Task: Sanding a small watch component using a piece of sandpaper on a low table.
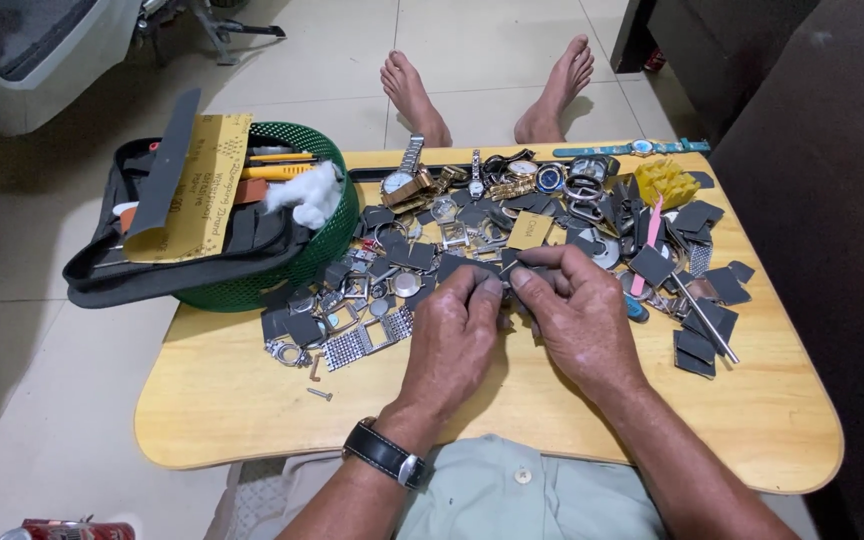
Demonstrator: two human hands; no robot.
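Note:
My left hand (pixel 452 335) and my right hand (pixel 577 310) meet over the middle of a small wooden lap table (pixel 252 400). Together they pinch a small dark sandpaper piece (pixel 502 282), with a small part hidden between the fingertips. A black wristwatch (pixel 384 452) sits on my left wrist. Just beyond my fingers lies a heap of watch cases, metal bands and dark sandpaper squares (pixel 432 250). Several whole wristwatches (pixel 472 180) line the table's far edge.
A green mesh basket (pixel 327 235) at the table's left holds a black pouch, yellow sandpaper sheet, yellow-handled tools and cotton. A yellow sponge (pixel 664 182) and a metal rod (pixel 704 318) lie at right. A small screw (pixel 319 393) lies loose. Dark furniture stands at right; my bare feet rest beyond the table.

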